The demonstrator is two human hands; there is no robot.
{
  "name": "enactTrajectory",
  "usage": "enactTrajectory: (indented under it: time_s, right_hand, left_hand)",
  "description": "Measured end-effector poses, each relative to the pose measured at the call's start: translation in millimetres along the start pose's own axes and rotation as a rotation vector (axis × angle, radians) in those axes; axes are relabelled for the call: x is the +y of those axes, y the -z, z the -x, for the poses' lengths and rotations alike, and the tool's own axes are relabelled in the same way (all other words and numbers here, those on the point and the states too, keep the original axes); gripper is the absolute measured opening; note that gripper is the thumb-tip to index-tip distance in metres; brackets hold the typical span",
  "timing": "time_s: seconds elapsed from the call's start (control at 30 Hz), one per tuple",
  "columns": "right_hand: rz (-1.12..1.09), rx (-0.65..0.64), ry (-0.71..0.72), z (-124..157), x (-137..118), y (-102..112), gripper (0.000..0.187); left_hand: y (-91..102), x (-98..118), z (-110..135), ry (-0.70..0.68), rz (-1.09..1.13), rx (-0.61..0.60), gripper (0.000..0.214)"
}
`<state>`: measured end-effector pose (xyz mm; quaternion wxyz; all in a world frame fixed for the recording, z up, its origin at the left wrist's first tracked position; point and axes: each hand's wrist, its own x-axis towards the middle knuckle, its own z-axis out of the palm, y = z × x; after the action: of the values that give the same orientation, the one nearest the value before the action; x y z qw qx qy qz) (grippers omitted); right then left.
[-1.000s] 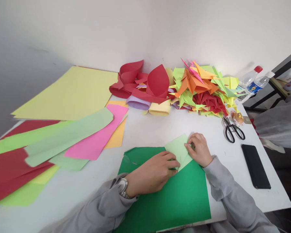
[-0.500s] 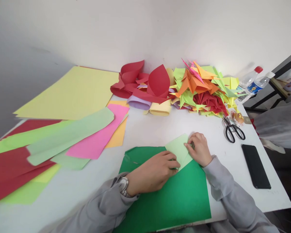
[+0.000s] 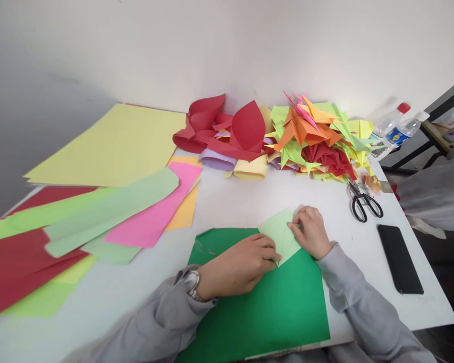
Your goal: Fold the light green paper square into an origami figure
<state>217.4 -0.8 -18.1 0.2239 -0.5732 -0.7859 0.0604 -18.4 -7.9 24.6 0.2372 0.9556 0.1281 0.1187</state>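
A small pale green sheet of paper [image 3: 282, 229], folded, lies over the upper part of a dark green board [image 3: 287, 297]. At its lower left edge my left hand [image 3: 245, 264] holds the paper with curled fingers; the thumb is mostly hidden. My right hand [image 3: 312, 232] is closed in a pinch on the paper's right corner, thumb and forefinger together. A wristwatch [image 3: 192, 285] sits on the left wrist.
Coloured paper strips [image 3: 113, 212] and a large yellow sheet [image 3: 109, 146] lie at left. Red paper curls [image 3: 247, 128] and folded paper shapes [image 3: 306, 128] are heaped against the wall. Scissors [image 3: 365, 201], a black phone [image 3: 400, 259] and plastic bottles [image 3: 401, 128] are at right.
Both hands stay nearly still on the pale green paper, with only a very slight shift of the left fingers. The view has moved a tiny bit.
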Motion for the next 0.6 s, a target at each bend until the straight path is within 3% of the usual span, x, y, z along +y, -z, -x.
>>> enactTrajectory:
  time_s: [0.6]
  right_hand:
    - [0.006,-0.013,0.004,-0.7,-2.4,2.8,0.016]
  left_hand:
    - [-4.8,-8.4,-1.9,0.003,0.033,0.003,0.043]
